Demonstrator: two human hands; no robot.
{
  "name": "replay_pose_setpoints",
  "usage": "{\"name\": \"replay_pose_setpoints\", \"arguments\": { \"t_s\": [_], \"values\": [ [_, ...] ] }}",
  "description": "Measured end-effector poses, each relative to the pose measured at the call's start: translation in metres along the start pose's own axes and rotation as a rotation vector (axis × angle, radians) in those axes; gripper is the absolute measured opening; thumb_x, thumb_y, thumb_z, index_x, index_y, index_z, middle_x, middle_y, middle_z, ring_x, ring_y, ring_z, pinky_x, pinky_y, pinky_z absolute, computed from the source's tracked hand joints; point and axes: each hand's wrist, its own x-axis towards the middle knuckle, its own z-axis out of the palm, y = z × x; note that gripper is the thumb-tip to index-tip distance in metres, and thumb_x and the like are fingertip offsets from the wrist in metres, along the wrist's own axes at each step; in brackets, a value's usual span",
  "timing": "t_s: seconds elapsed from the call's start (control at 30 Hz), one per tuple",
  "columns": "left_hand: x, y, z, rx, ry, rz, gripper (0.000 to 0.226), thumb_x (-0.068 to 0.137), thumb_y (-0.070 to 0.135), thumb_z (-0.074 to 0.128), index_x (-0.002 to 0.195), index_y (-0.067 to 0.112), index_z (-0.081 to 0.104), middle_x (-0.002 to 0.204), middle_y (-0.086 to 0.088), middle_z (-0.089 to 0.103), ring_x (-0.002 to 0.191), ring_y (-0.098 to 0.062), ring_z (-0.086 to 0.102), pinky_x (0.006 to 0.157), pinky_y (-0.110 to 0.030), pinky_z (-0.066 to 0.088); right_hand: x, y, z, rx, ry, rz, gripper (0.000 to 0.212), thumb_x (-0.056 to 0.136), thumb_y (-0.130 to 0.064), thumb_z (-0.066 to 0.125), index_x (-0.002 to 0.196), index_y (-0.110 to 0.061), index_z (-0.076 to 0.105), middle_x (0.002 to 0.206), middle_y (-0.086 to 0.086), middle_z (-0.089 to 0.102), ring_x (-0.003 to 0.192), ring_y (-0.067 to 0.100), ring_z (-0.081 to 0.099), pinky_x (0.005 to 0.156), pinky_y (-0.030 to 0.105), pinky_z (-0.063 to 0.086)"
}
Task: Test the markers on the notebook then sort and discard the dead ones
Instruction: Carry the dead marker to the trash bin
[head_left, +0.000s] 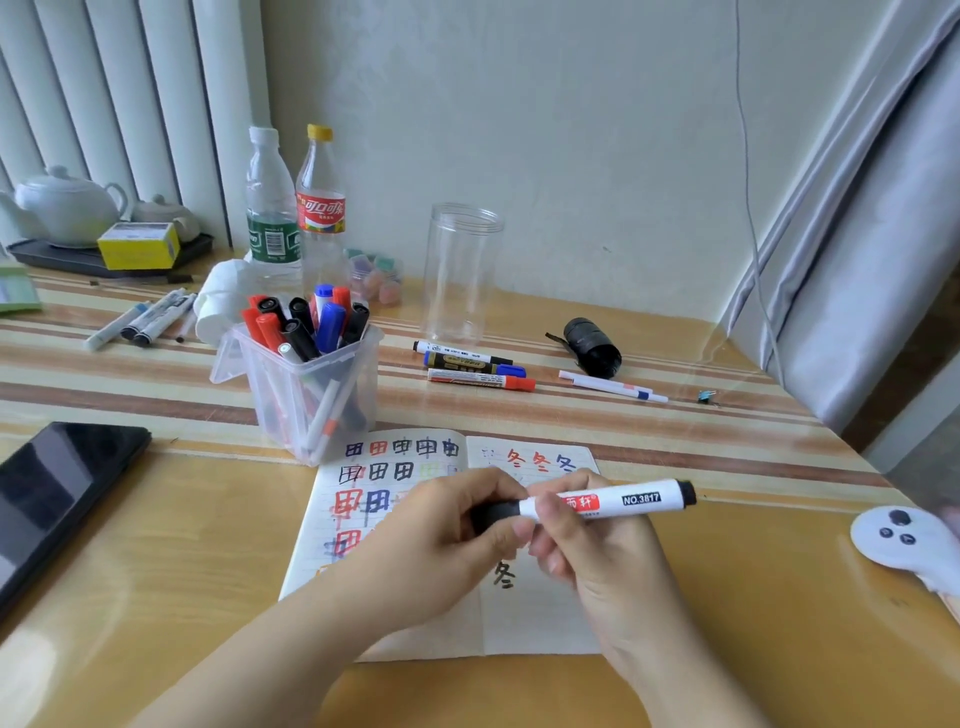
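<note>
Glossy wood-tone desk (727, 597) w/ brown and cream stripes across its far half, plain pale wall behind, ribbed vertical blinds at 10 o'clock, grey curtain at 2 o'clock.

Open notebook (540, 618) lies flat at centre-near edge, thin lined paper, pages marked w/ red, blue and black characters. Over it both hands hold one fat white marker (623, 501), cylindrical, smooth plastic, black end plug, printed "NO.3817", lying roughly horizontal. Left hand (441, 540) has its fingers curled round the black cap end; right hand (597, 551) pinches the white barrel, fingers bent close.

At 11 o'clock of the notebook, touching its top corner, a clear squarish plastic tub (306, 400) packed w/ upright markers, red, black and blue caps. At 12 o'clock, three markers (475, 369) lie side by side near a tall clear cylindrical jar (460, 275). Two slim white pens (615, 387) at 1 o'clock, beside a black roll (592, 345) of crinkly film. Two clear plastic bottles (293, 213) at 11 o'clock. Dark glossy tablet (57, 493) at 9 o'clock; white controller (898, 538) at 3 o'clock.
</note>
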Motion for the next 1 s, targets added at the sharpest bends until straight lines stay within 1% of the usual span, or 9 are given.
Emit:
{"name": "replay_pose_setpoints", "arguments": {
  "t_s": [0.07,0.17,0.33,0.4,0.47,0.63,0.8,0.93,1.0],
  "values": [
    [0.000,0.011,-0.011,0.041,0.080,0.014,0.011,0.085,0.032,0.059,0.087,0.021,0.061,0.068,0.001,0.062,0.061,-0.020,0.057,0.054,-0.028,0.049,0.004,-0.008,0.008,0.052,-0.048,-0.003,0.059,0.044,-0.070,0.078,0.073,-0.018,0.070,0.053,-0.001,0.057,0.047,0.006,0.048,0.046,0.015,0.039],
    [-0.015,0.027,-0.037,0.066,0.223,0.004,0.014,0.081,0.031,0.058,0.086,0.018,0.059,0.062,0.003,0.062,0.051,-0.012,0.050,0.049,-0.021,0.040,0.008,-0.021,0.028,0.134,-0.084,0.004,0.063,0.053,-0.062,0.078,0.088,-0.012,0.060,0.059,0.003,0.059,0.048,0.008,0.047,0.047,0.016,0.039],
    [-0.091,0.048,-0.099,0.144,0.492,-0.045,0.003,0.082,0.021,0.066,0.084,0.019,0.064,0.069,-0.009,0.063,0.056,-0.008,0.055,0.054,-0.019,0.045,0.009,-0.033,0.103,0.226,-0.091,-0.012,0.029,0.082,-0.041,0.065,0.087,-0.015,0.055,0.063,-0.005,0.063,0.051,0.009,0.052,0.046,0.017,0.039],
    [-0.139,0.058,-0.124,0.152,0.620,-0.086,0.008,0.080,0.019,0.068,0.084,0.014,0.065,0.066,-0.014,0.060,0.057,-0.013,0.055,0.053,-0.023,0.047,0.007,-0.034,0.149,0.246,-0.181,-0.008,0.012,0.090,-0.029,0.055,0.088,-0.016,0.056,0.062,-0.006,0.064,0.053,0.009,0.058,0.048,0.018,0.043],
    [-0.196,0.069,-0.146,0.175,0.775,-0.112,0.014,0.078,0.019,0.066,0.088,0.008,0.065,0.070,-0.018,0.063,0.062,-0.018,0.059,0.061,-0.030,0.051,-0.003,-0.028,0.206,0.200,-0.310,-0.012,0.011,0.094,-0.023,0.052,0.086,-0.018,0.058,0.063,-0.006,0.066,0.056,0.007,0.061,0.052,0.017,0.048],
    [-0.348,0.082,-0.180,0.084,1.294,-0.173,0.013,0.079,-0.006,0.059,0.090,0.002,0.062,0.065,-0.004,0.067,0.059,-0.011,0.064,0.059,-0.017,0.051,-0.072,0.006,0.358,0.080,-0.732,0.102,0.010,0.094,-0.022,0.053,0.086,-0.019,0.058,0.070,-0.002,0.069,0.062,0.006,0.067,0.058,0.017,0.052],
    [-0.505,0.044,-0.183,0.211,1.611,-0.431,0.022,0.077,-0.005,0.066,0.079,0.017,0.065,0.067,-0.001,0.066,0.065,-0.018,0.063,0.068,-0.030,0.053,-0.149,0.070,0.454,-0.143,-0.998,0.251,0.008,0.095,-0.028,0.050,0.096,-0.021,0.054,0.088,-0.007,0.059,0.079,0.017,0.064,0.068,0.028,0.052],
    [-0.588,-0.016,-0.167,0.363,1.628,-0.828,0.021,0.077,0.011,0.068,0.083,0.030,0.062,0.080,-0.003,0.068,0.081,-0.022,0.066,0.080,-0.040,0.051,-0.180,0.125,0.478,-0.356,-1.090,0.321,0.015,0.095,-0.031,0.050,0.082,-0.024,0.054,0.081,-0.005,0.061,0.079,0.017,0.062,0.081,0.041,0.051],
    [-0.606,-0.045,-0.158,0.357,1.569,-1.021,0.027,0.078,0.018,0.065,0.101,0.030,0.058,0.101,-0.003,0.066,0.099,-0.024,0.062,0.089,-0.038,0.047,-0.189,0.145,0.477,-0.427,-1.132,0.362,0.014,0.095,-0.032,0.050,0.084,-0.025,0.055,0.083,-0.005,0.063,0.078,0.014,0.062,0.081,0.040,0.051]
  ]
}}
